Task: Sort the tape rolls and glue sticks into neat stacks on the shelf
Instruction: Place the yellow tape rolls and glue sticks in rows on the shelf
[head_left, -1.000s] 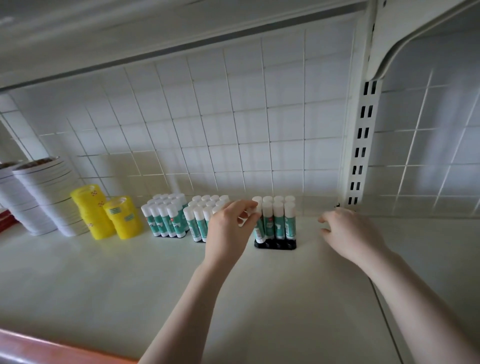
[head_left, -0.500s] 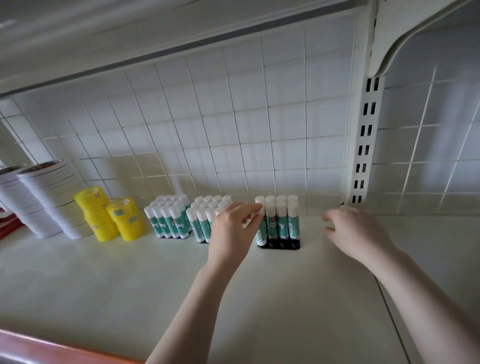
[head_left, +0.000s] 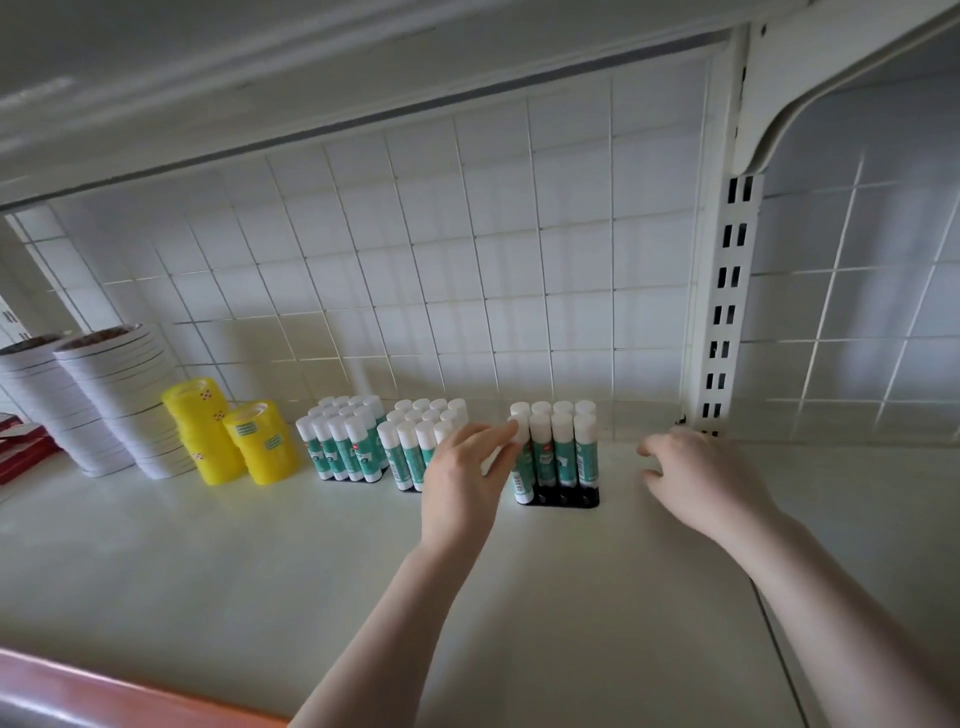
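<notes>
On the shelf (head_left: 519, 597), the left hand (head_left: 462, 486) is pinching the white cap of a glue stick (head_left: 521, 462) in the black tray (head_left: 563, 500); the right hand (head_left: 701, 475) is hovering nearby, fingers loosely curled, holding nothing.

No words or numbers can be read anywhere. White marks are printed on the teal labels of the white-capped glue sticks (head_left: 563, 457), but they are too blurry to be made out. Small green labels are seen on the yellow tape rolls (head_left: 262, 441), and their print is too small to be read.
</notes>
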